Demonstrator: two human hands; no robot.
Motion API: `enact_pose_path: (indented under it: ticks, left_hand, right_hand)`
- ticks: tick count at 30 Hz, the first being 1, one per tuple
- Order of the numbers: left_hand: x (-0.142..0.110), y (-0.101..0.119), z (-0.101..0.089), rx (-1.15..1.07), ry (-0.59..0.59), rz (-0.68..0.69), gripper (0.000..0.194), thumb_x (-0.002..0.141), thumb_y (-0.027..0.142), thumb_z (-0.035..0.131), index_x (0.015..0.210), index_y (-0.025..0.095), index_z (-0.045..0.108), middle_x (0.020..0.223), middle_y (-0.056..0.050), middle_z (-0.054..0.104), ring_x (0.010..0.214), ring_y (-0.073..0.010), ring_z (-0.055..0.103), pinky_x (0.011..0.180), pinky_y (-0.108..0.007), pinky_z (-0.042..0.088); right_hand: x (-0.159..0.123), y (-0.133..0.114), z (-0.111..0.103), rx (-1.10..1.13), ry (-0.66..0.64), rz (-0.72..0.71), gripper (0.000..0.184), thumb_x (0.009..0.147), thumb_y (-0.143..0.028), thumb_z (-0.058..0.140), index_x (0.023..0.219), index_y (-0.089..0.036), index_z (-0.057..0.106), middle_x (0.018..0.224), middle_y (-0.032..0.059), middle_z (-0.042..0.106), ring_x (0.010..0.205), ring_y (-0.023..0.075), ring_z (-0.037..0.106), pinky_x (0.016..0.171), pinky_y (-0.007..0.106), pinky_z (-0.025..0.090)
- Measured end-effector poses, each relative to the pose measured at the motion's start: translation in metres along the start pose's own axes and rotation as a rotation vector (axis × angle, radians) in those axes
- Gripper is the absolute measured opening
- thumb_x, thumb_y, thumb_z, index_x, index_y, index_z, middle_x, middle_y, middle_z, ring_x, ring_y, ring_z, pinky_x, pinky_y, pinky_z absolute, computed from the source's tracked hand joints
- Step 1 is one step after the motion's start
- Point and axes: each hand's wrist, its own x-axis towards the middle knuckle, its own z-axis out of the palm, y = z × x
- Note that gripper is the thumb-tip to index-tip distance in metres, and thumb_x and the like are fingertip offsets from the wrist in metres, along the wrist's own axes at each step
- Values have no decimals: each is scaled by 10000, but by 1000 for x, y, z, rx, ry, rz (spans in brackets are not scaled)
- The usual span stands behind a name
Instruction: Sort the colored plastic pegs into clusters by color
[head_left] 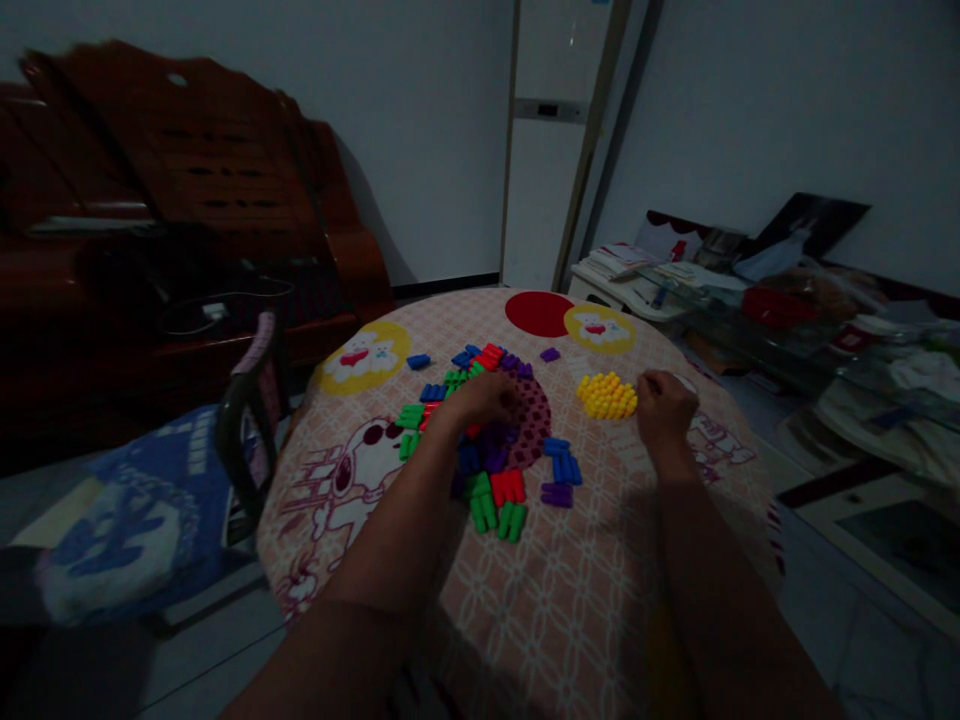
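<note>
My left hand (491, 398) is over a scattered heap of small plastic pieces, its fingers curled down and closed. Whatever it may hold is hidden in shadow. Beneath and around it lie green pieces (481, 503), red pieces (508, 487), blue pieces (562, 460) and purple pieces (556, 494), mostly in short side-by-side groups. To the right, my right hand (666, 405) is closed with its fingertips pinched together, just beside a tight cluster of yellow rounded pieces (606, 396). I cannot make out anything between those fingers.
The pieces lie on a round table with a patterned cloth (517, 600). A chair with a blue cover (142, 510) stands at the left, before a wooden bench (225, 170). At the right is a glass-topped cabinet (720, 310) crowded with papers and bags.
</note>
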Motion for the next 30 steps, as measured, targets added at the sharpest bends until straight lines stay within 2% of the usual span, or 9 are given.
enact_pose_path:
  ticks: [6,9,11,13,16,19,26,28,30]
  left_hand:
    - [0,-1,8,-86,-90,27,262,505,96,799,717,248,776,706,29,747,673,-170,653,580,-217,425]
    - [5,6,15,-126,-51,32,170,521,93,792,599,222,715,592,30,680,589,-155,603,531,-225,378]
    - [7,11,17,-139,-22,42,112,586,118,771,625,209,718,616,14,686,601,-160,605,547,-236,388]
    - [10,16,18,-133,38,61,68,662,146,730,711,194,738,696,-12,715,655,-175,626,596,-250,423]
    - [14,24,20,-163,195,89,106,767,196,655,838,167,728,808,-42,732,739,-185,646,685,-269,468]
    - [19,32,24,-254,340,83,126,824,239,633,887,148,693,840,-53,727,763,-181,651,705,-276,477]
    - [21,48,32,-398,473,74,99,838,252,637,860,158,657,778,-34,711,718,-166,647,657,-258,474]
    - [20,50,31,-406,471,88,101,839,248,628,866,159,666,786,-34,716,723,-165,651,663,-257,479]
    - [20,48,28,-385,459,104,109,829,223,622,885,154,685,824,-42,730,750,-168,662,698,-264,490]
  right_hand:
    - [-4,-27,-4,52,-139,14,205,874,-291,499,782,-205,660,830,108,726,787,233,637,758,333,464]
    - [-6,-41,-4,128,-180,8,226,885,-316,507,786,-205,677,857,113,741,804,237,654,776,342,478]
    - [-8,-52,-4,237,-249,-5,248,883,-352,531,755,-205,684,832,102,737,778,221,657,763,331,483]
    - [-11,-63,-3,402,-396,16,273,865,-408,579,716,-206,685,752,66,715,693,193,641,696,309,486]
    - [-14,-77,-3,660,-670,158,300,805,-476,652,705,-197,697,602,7,642,520,147,568,524,268,446]
    - [-15,-86,-6,791,-802,303,300,730,-473,700,779,-178,725,534,-21,607,431,126,520,411,237,387]
    - [-11,-94,-10,874,-773,360,321,679,-479,734,773,-173,716,512,-24,611,410,120,527,362,214,381]
    - [-8,-90,-10,859,-724,372,316,665,-471,741,771,-174,712,534,-13,629,425,131,547,367,221,395]
    - [-3,-75,-11,818,-606,405,310,666,-462,731,778,-175,705,569,4,655,457,147,580,396,236,433]
